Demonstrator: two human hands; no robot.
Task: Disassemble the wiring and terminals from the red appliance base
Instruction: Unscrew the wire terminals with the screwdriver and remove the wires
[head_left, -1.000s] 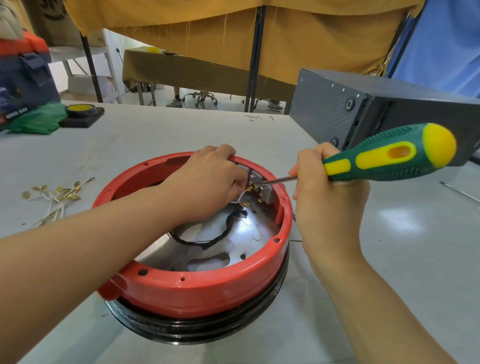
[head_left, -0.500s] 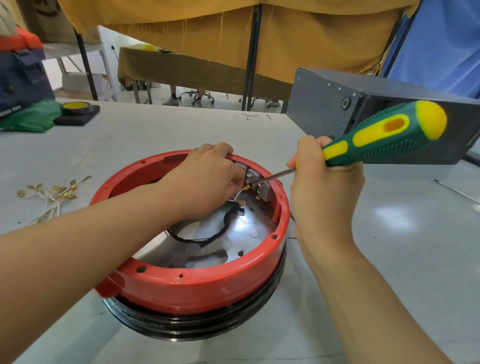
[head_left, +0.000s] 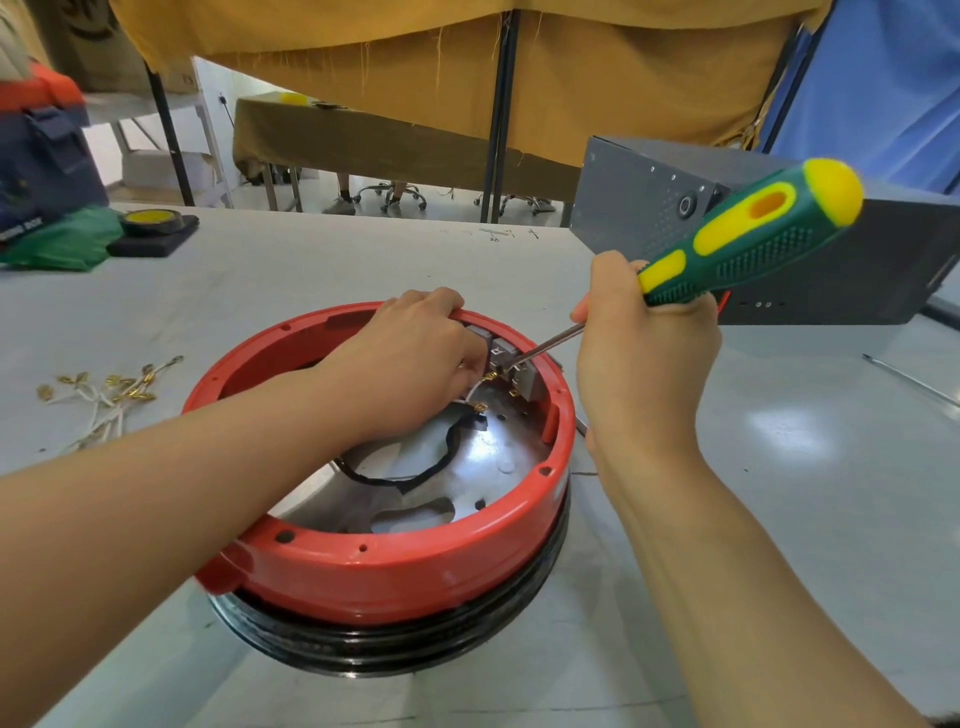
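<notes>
The red appliance base (head_left: 395, 561) sits on the grey worktop (head_left: 779, 467), near and centre, on a black ring. The left hand (head_left: 410, 358) reaches inside at the far rim, fingers curled round a white wire (head_left: 474, 391) by the grey terminal block (head_left: 511, 364). The right hand (head_left: 644, 353) grips a green-and-yellow screwdriver (head_left: 753, 234), its metal tip touching the block's brass terminals. Loose wires with brass terminals (head_left: 104, 397) lie at the left. A dark grey box (head_left: 649, 208) stands far right.
</notes>
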